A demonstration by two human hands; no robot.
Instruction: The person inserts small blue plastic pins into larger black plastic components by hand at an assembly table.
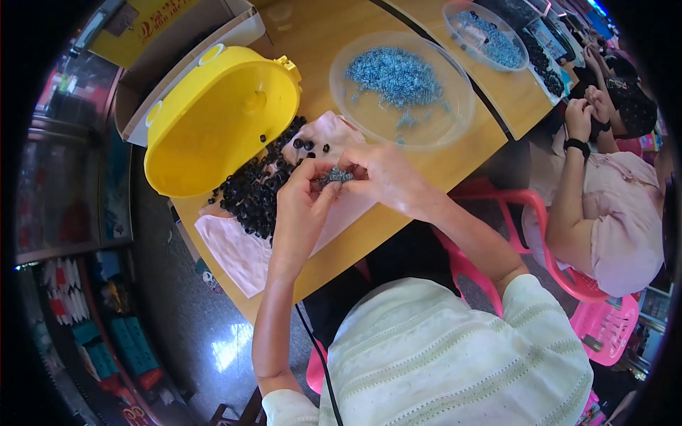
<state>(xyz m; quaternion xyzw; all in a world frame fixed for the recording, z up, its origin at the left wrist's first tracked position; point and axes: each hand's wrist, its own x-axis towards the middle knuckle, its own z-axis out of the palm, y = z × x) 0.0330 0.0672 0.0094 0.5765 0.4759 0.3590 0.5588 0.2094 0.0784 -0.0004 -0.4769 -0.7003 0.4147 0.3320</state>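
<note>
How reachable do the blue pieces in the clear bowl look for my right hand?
Probably yes: the blue pieces lie in an open bowl just beyond the right hand, with nothing seen between, though that hand is holding a greyish bunch.

Glossy black pieces [257,201], smooth plastic tub [206,142], matt cloth [229,245], wood-look tabletop [302,34]

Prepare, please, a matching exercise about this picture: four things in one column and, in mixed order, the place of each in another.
1. Yellow tub
2. Black pieces
3. Blue pieces
4. Small grey cluster

A. In round clear trays
B. Held by left hand and right hand
C. Beside the cardboard box
D. Heaped mostly on pink cloth

Pairs: 1-C; 2-D; 3-A; 4-B
</note>
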